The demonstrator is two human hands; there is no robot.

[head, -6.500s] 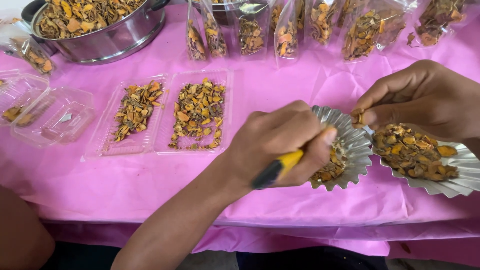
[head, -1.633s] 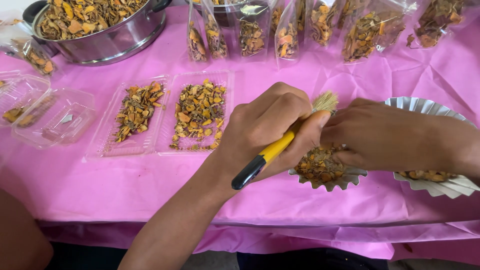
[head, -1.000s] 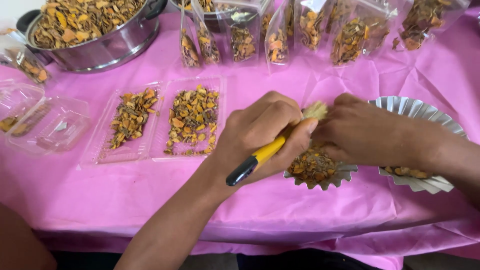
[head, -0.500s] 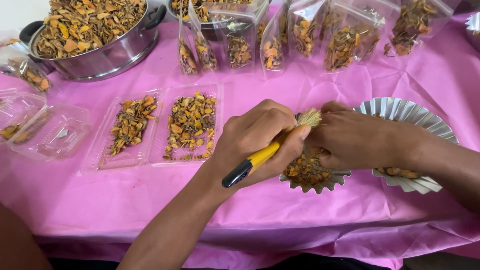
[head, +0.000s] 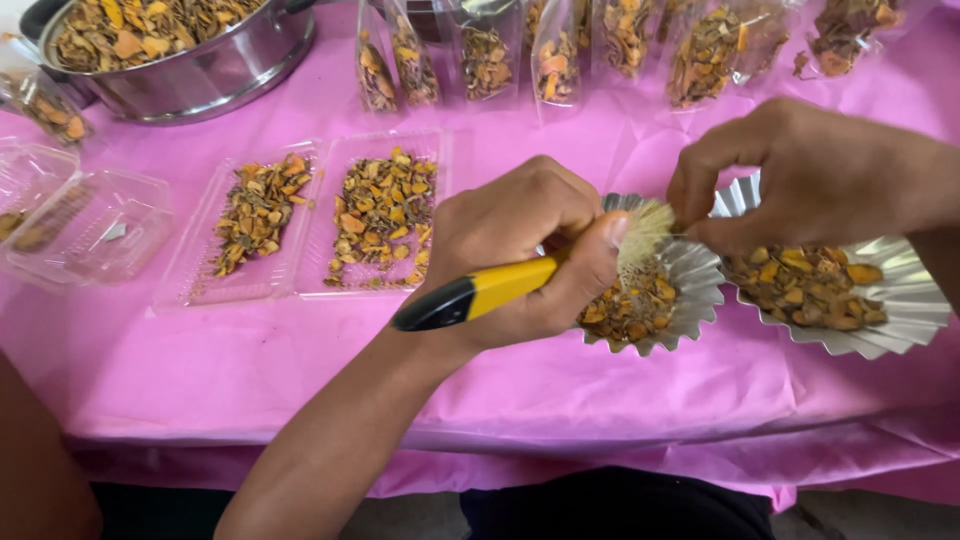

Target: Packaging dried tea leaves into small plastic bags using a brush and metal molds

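On a table draped in a pink cloth [head: 250,370], seen from a head-worn camera looking down, a person works with two bare hands over small metal dishes. Near the centre of the view, the left hand [head: 520,255] is clamped around a brush [head: 520,283] with a yellow and black handle; the black end points toward 8 o'clock and the pale bristles point toward 2 o'clock. The bristles rest over the far rim of a small fluted metal cup [head: 690,290], which holds a heap of dried orange and brown pieces and sits just at 3 o'clock from the left hand.

At 2 o'clock from the brush tip, the right hand [head: 810,175] hovers above the table with thumb and forefinger pinched together just beside the bristles; whether they grip a small piece cannot be told. Below that hand, at 4 o'clock from it, lies a larger fluted metal dish [head: 900,320] with more of the same dried pieces, touching or nearly touching the small cup.

At 10 o'clock from the left hand, two clear plastic trays [head: 190,280] lie side by side, each with a strip of dried pieces. Farther toward 9 o'clock sit clear plastic lidded boxes [head: 90,225]. Along the far edge, at 12 o'clock, stands a row of clear pouches [head: 480,60] filled with dried pieces, and at 11 o'clock a steel pot [head: 200,80] is heaped with them.
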